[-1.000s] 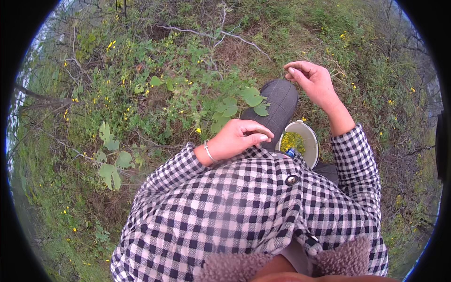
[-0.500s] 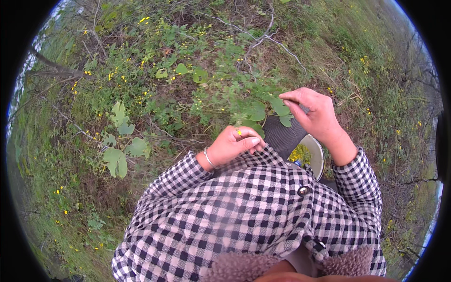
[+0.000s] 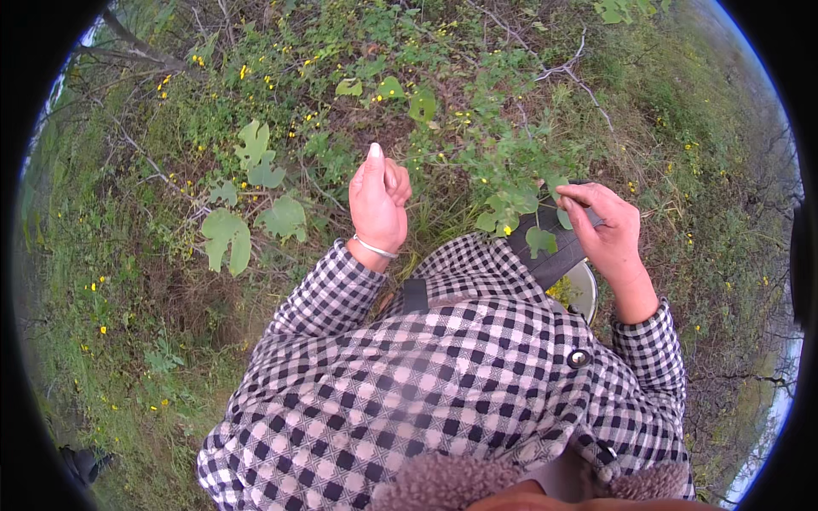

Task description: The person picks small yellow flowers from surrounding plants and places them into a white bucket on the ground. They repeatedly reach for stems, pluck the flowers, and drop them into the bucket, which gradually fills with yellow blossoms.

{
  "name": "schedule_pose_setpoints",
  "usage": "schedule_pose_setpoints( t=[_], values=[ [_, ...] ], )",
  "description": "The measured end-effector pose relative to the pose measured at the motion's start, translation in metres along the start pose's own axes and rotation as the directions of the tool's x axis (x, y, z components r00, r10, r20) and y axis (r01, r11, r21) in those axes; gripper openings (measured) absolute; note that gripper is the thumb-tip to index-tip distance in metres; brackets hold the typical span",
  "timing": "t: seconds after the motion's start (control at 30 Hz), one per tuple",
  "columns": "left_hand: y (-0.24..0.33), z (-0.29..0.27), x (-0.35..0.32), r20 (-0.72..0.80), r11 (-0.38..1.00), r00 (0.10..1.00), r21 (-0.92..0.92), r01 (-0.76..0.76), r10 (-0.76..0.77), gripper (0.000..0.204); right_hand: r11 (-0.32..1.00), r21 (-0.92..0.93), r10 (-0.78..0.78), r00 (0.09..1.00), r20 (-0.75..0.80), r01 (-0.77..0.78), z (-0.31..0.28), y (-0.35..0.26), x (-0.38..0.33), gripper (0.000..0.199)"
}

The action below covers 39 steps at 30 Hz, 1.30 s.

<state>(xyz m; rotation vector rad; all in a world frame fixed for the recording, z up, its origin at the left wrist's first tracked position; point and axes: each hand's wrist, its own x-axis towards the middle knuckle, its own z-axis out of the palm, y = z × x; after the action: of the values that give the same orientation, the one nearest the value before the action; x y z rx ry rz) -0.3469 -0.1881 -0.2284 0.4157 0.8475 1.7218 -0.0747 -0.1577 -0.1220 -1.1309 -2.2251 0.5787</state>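
My left hand [image 3: 379, 203] is raised in front of my checked jacket, fingers curled in and thumb pointing up. What lies inside those fingers, if anything, is hidden. Thumb and forefinger of my right hand [image 3: 607, 230] are pinched together at a thin leafy stem [image 3: 545, 203]. Green lobed leaves [image 3: 540, 242] hang beside that pinch, over my dark trouser leg. A small yellow flower [image 3: 508, 230] shows among the leaves. Below my right hand, partly covered by the jacket, stands a white-rimmed bucket [image 3: 588, 289] with yellow flowers [image 3: 561, 291] in it.
Low green plants dotted with yellow flowers [image 3: 244, 71] cover the ground ahead. A broad-leaved plant [image 3: 227, 237] grows to the left of my left hand. Bare branches [image 3: 564, 68] lie at the far right, and a thicker one [image 3: 136, 43] at the far left.
My left hand has moved away from my right, turning thumb-up; the yellow flower seen at its fingers no longer shows there. My right hand has drawn nearer my body, leaves shifting with it.
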Motion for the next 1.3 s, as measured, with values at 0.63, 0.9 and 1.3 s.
schedule_pose_setpoints(
  t=[0.63,0.9,1.3],
  values=[
    [-0.037,-0.095,0.063,-0.621,0.986,0.767,-0.101,0.13,-0.165,0.049,0.986,0.159,0.014,0.982,0.191,-0.044,0.064,0.012,-0.037,0.016],
    [-0.042,-0.114,0.077,-0.639,0.994,0.765,-0.105,0.017,-0.08,0.012,0.99,0.143,-0.022,0.974,0.225,-0.011,0.067,0.006,-0.039,0.015],
    [-0.068,-0.04,-0.014,-0.11,0.93,0.993,0.367,0.002,0.041,0.017,0.975,0.213,-0.005,0.947,0.32,-0.067,0.061,0.009,-0.035,0.016]
  ],
)
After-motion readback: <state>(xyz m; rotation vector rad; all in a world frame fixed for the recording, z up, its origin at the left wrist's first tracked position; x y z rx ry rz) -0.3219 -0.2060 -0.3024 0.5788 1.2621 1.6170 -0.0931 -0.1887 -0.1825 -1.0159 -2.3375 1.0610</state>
